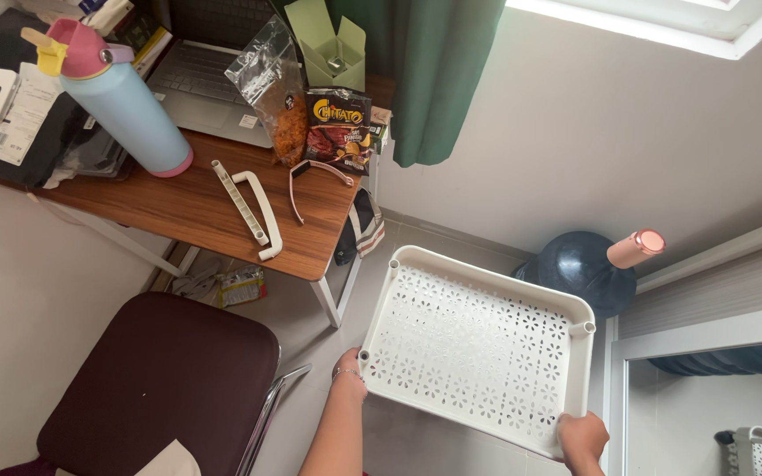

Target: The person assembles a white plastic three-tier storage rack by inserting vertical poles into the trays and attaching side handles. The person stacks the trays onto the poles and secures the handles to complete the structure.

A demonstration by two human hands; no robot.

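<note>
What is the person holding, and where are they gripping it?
A white perforated tray, held in both hands: the left hand at its near-left corner, the right hand at its near-right corner.

Home room: desk (187, 207), laptop (200, 88), curtain (438, 70)

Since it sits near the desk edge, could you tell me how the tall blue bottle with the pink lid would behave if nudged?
The blue bottle stands tall on a narrow base, so it probably tips easily. Being round, it would likely roll across the wooden desk afterwards. It looks rigid, not squashy.
</note>
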